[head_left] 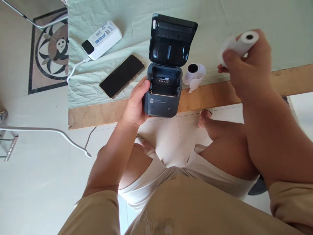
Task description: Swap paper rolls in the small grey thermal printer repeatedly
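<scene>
My left hand (137,103) grips a dark grey portable label printer (161,106) by its left side, above the table's front edge. The printer's black lid (171,40) stands raised, and its paper compartment (163,79) shows no roll inside. Over the table to the right, my right hand (254,62) is closed around a white paper roll (245,44) with a dark hole in its end. Some of that roll's paper hangs loose and blurred on the left. Between the hands, a second paper roll (195,75), partly unwound with a torn end, rests on the cloth.
A phone (122,76) with a dark screen lies left of the printer. Behind it is a white power bank (102,39) with a white cable (75,67). Green cloth (215,19) covers the table, whose wooden edge (97,116) is bare in front.
</scene>
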`<state>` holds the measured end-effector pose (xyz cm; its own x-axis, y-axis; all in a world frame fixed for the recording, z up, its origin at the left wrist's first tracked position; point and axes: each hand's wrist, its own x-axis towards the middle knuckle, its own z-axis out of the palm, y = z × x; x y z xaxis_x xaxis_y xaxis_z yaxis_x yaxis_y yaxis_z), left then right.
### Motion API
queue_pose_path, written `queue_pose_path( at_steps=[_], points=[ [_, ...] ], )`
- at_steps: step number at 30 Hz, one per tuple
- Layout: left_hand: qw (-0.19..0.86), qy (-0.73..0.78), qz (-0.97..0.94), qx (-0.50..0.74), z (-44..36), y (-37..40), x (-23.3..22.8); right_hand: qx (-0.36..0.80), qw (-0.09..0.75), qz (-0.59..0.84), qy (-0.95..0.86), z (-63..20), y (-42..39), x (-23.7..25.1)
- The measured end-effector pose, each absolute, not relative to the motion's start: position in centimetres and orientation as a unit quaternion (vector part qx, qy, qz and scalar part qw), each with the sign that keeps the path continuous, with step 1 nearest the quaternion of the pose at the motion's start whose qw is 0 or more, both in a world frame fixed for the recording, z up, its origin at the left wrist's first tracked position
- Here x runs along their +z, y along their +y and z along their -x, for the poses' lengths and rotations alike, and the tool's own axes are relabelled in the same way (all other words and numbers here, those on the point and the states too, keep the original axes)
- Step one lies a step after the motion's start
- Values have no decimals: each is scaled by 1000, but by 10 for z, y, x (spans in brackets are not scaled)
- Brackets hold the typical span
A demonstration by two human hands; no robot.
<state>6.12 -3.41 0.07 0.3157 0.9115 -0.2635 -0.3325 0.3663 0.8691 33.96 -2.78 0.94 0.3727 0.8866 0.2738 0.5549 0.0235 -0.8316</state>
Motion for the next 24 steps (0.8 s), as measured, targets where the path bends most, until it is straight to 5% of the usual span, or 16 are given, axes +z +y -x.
queue_pose_path(
  at_steps=[8, 13, 15, 20, 24],
  points=[
    [725, 401, -374, 418, -60, -34, 2, 46, 280, 739, -611, -354, -32, 4],
    [720, 395, -379, 426, -61, -34, 3, -70, 462, 590, -659, -328, -40, 18],
    [720, 395, -381, 424, -61, -34, 3, -50, 466, 554, -688, -310, -44, 20],
    [722, 394, -380, 422, -61, -34, 4, 25, 271, 634, -724, -277, -40, 12],
    [707, 402, -387, 435, -61, -34, 1, 63, 216, 692, -686, -273, -33, 7]
  ],
)
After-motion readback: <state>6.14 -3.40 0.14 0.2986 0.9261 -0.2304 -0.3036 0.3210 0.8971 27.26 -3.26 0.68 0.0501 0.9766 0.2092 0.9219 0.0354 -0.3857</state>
